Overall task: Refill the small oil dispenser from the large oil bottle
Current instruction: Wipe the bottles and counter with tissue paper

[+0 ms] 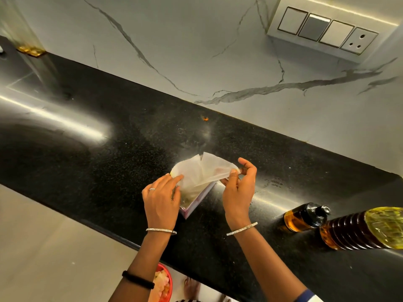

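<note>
On the black counter, a white tissue sticks up out of a small tissue box. My left hand rests on the box and holds the tissue's left side. My right hand pinches the tissue's right edge between thumb and fingers. The small oil dispenser, with a black pump top and amber oil inside, stands at the right near the counter's front edge. Beside it stands the large ribbed oil bottle with a yellow cap, partly cut off by the frame's right edge.
A marble wall with a switch and socket panel runs behind the counter. A glass container stands at the far left. Below the counter edge is a red bowl on the floor side. A small orange speck lies near the wall.
</note>
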